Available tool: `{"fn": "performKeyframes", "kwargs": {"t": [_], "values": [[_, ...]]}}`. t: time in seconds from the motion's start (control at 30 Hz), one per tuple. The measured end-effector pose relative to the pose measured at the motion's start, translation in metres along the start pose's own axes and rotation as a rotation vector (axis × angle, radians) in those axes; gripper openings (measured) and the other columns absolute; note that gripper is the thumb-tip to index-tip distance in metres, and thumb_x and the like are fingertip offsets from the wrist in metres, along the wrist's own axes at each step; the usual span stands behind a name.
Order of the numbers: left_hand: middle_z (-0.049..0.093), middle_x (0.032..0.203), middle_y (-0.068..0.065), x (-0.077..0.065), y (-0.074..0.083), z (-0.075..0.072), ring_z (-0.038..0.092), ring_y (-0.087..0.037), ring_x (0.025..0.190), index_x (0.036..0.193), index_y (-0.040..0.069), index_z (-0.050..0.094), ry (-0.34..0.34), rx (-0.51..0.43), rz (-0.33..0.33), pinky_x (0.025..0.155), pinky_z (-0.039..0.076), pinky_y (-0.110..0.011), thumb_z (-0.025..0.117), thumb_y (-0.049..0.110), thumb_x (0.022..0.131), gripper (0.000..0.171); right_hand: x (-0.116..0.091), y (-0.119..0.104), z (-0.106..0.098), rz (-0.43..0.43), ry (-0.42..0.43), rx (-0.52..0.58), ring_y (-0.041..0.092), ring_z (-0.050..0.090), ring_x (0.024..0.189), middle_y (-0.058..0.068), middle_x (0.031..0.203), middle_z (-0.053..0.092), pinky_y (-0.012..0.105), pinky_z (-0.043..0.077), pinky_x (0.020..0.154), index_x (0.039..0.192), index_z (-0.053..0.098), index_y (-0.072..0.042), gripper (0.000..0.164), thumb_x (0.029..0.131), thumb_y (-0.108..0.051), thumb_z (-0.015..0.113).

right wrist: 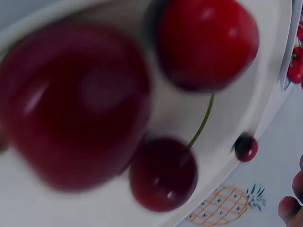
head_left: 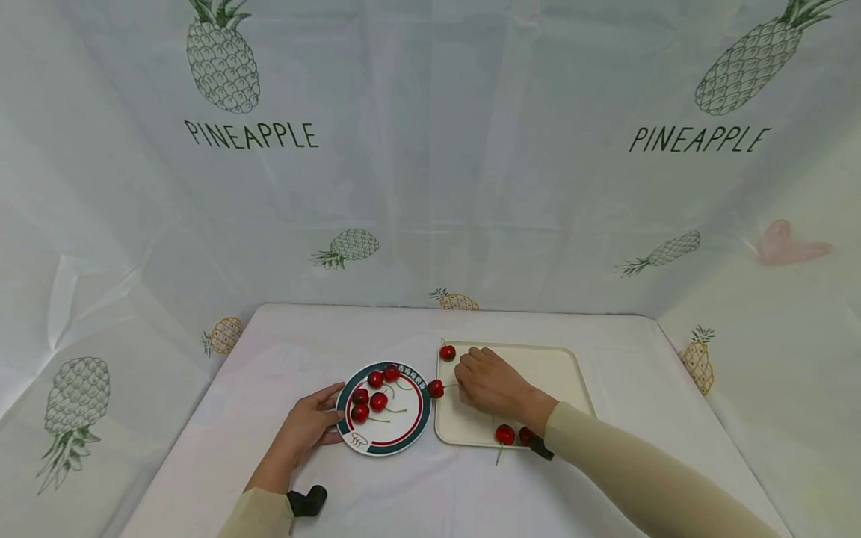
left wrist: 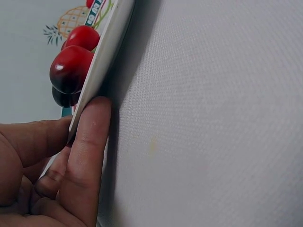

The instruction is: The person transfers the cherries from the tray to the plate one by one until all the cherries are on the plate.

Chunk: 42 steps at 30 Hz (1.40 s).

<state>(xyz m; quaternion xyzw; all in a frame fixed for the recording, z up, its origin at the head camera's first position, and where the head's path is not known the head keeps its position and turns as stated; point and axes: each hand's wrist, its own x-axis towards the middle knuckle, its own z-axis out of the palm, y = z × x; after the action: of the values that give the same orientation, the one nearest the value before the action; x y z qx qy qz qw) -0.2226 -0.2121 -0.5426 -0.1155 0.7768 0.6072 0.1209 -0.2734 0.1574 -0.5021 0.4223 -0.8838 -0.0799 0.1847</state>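
Observation:
My left hand [head_left: 311,424] holds the left rim of a round white plate [head_left: 386,450] with a teal band, thumb above and fingers below. In the left wrist view the plate's edge [left wrist: 108,59] tilts up off the cloth. Several red cherries [head_left: 379,402] with green stems lie on it. My right hand [head_left: 494,382] is over a cream tray [head_left: 551,359], fingers curled. It pinches the stem of a cherry [head_left: 436,388] that hangs between tray and plate. In the right wrist view only some fingertips [right wrist: 291,208] show at the edge.
One cherry [head_left: 447,353] sits at the tray's far left corner. Near the tray's front edge lie more cherries [head_left: 504,435], partly under the right wrist and its black camera mount [head_left: 542,448]. A white cloth [head_left: 430,493] covers the table; a pineapple-print curtain [head_left: 471,187] stands behind.

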Motion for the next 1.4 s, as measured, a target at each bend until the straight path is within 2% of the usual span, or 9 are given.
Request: {"fn": "performKeyframes", "kwargs": {"t": [0.17,0.37,0.5,0.8,1.07,1.4], "values": [[0.057,0.145,-0.028,0.001,0.0,0.0,0.073,-0.02,0.089,0.159,0.012,0.048,0.0,0.006,0.003,0.075,0.067,-0.039,0.062,0.0,0.101,0.061,0.01,-0.017,0.004,-0.054,0.07,-0.045,0.016,0.041,0.079,-0.002,0.081,0.052,0.027,0.037,0.07,0.089,0.06,-0.015,0.015,0.1,-0.025,0.059],[0.057,0.146,-0.028,0.001,-0.002,-0.001,0.073,-0.02,0.09,0.159,0.013,0.048,0.001,0.013,-0.004,0.076,0.067,-0.039,0.062,0.0,0.101,0.061,0.023,-0.045,0.005,-0.08,0.039,-0.015,0.016,0.045,0.084,-0.004,0.086,0.057,0.026,0.041,0.074,0.098,0.064,-0.016,0.017,0.102,-0.032,0.06],[0.056,0.147,-0.028,0.001,-0.001,0.0,0.073,-0.021,0.091,0.159,0.014,0.049,-0.001,0.011,-0.009,0.076,0.067,-0.038,0.062,0.001,0.101,0.061,0.03,-0.063,0.004,-0.104,0.055,0.01,0.016,0.047,0.084,-0.004,0.088,0.059,0.026,0.041,0.074,0.098,0.064,-0.016,0.016,0.101,-0.032,0.061],[0.057,0.146,-0.028,0.002,-0.001,-0.002,0.073,-0.02,0.09,0.159,0.013,0.048,-0.011,0.019,-0.007,0.077,0.067,-0.04,0.062,0.0,0.101,0.062,0.045,-0.093,0.009,-0.151,0.046,-0.019,0.014,0.049,0.086,-0.005,0.089,0.061,0.025,0.044,0.077,0.1,0.065,-0.017,0.017,0.101,-0.033,0.061],[0.058,0.145,-0.028,0.001,0.0,-0.002,0.074,-0.02,0.09,0.159,0.013,0.048,-0.014,0.016,0.0,0.076,0.067,-0.04,0.062,0.0,0.101,0.061,0.055,-0.108,0.012,-0.134,0.039,-0.03,0.013,0.049,0.087,-0.006,0.091,0.062,0.024,0.044,0.079,0.103,0.065,-0.018,0.015,0.101,-0.032,0.06],[0.06,0.143,-0.029,-0.001,0.0,-0.001,0.075,-0.02,0.088,0.157,0.009,0.05,-0.007,-0.001,0.023,0.074,0.067,-0.041,0.062,-0.002,0.099,0.06,0.056,-0.112,0.017,-0.119,0.001,-0.068,0.014,0.05,0.089,-0.005,0.093,0.062,0.025,0.045,0.08,0.105,0.065,-0.017,0.016,0.103,-0.031,0.057]]}}
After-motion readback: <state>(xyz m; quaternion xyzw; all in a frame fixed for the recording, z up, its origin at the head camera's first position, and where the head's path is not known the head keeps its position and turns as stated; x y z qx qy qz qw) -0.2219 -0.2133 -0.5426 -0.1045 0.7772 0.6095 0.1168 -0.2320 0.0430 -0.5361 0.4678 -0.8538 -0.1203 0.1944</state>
